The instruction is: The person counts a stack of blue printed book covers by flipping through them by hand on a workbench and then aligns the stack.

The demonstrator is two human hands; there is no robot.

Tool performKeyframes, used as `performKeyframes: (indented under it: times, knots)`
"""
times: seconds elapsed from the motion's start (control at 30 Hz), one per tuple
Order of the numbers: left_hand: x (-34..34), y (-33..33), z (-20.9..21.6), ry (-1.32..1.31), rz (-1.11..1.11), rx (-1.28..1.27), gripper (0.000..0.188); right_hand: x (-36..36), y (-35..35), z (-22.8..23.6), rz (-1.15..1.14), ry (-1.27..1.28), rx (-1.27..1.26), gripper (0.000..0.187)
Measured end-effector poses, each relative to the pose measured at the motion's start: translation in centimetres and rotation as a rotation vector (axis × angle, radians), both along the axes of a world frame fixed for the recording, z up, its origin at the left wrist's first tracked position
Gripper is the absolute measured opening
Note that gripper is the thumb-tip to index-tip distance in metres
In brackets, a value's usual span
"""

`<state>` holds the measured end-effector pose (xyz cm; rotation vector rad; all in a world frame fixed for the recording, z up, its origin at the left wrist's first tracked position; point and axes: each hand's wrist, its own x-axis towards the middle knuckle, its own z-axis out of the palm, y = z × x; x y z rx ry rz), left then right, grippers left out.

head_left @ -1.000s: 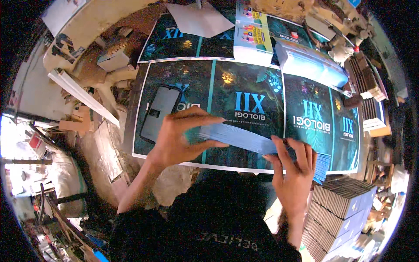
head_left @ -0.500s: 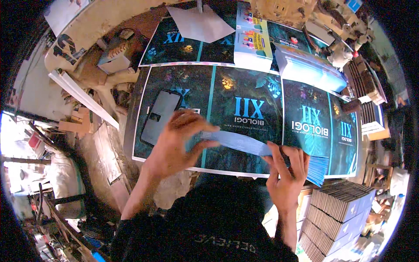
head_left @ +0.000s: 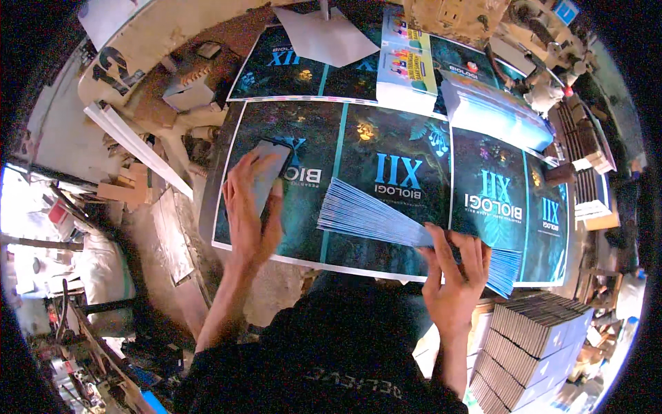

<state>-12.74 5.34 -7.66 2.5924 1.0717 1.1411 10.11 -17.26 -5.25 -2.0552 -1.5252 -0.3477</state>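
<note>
My right hand (head_left: 455, 276) pinches a bundle of thin blue-edged paper sheets or booklets (head_left: 369, 215) near its middle; which of the two they are cannot be made out. Both ends of the bundle spread out like fans, the left one over the printed sheet. To the left, my left hand (head_left: 252, 214) is wrapped around a dark-edged smartphone (head_left: 271, 174), fingers along its left side and thumb on its right. Part of the phone is hidden by the hand. Beneath everything lie dark teal printed cover sheets (head_left: 396, 138) with bright blue and white lettering.
Beyond the sheets stand a stack of colourful booklets (head_left: 405, 76) and a long leaning row of booklets (head_left: 500, 117). A white sheet (head_left: 329, 40) lies at the back. Tall bundled stacks (head_left: 531, 352) rise at lower right. Long white strips (head_left: 138, 148) lie at left.
My left hand has let go of the bundle's left end and moved left onto the phone. That end now fans out freely. My right hand keeps its pinch.
</note>
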Motion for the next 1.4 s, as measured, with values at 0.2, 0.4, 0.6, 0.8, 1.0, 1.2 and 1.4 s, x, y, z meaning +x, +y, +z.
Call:
performKeyframes:
  times: [0.2, 0.4, 0.6, 0.8, 1.0, 1.2, 1.4]
  knots:
    - [-3.3, 0.3, -1.9, 0.177, -0.096, -0.205, 0.065, -0.1, 0.3, 0.5, 0.005, -0.012, 0.041, 0.035]
    - [-3.8, 1.0, -2.2, 0.349, 0.017, -0.177, 0.070, -0.1, 0.2, 0.4, -0.004, -0.020, 0.041, 0.036]
    - [-4.7, 4.6, -1.4, 0.225, -0.027, -0.112, 0.084, -0.2, 0.3, 0.7, 0.009, -0.011, 0.055, 0.038]
    - [-3.3, 6.9, -1.7, 0.177, -0.057, -0.227, 0.088, -0.2, 0.1, 0.6, -0.005, 0.006, 0.046, 0.039]
    - [-3.5, 7.3, -2.3, 0.232, -0.043, -0.194, 0.089, -0.1, 0.1, 0.6, 0.009, 0.006, 0.046, 0.038]
    - [-3.3, 6.4, -1.8, 0.152, -0.056, -0.164, 0.089, -0.2, 0.5, 0.6, 0.020, -0.003, 0.045, 0.036]
    - [-2.0, 5.3, 0.4, 0.096, -0.096, -0.081, 0.089, -0.2, 0.2, 0.7, 0.007, 0.002, 0.052, 0.037]
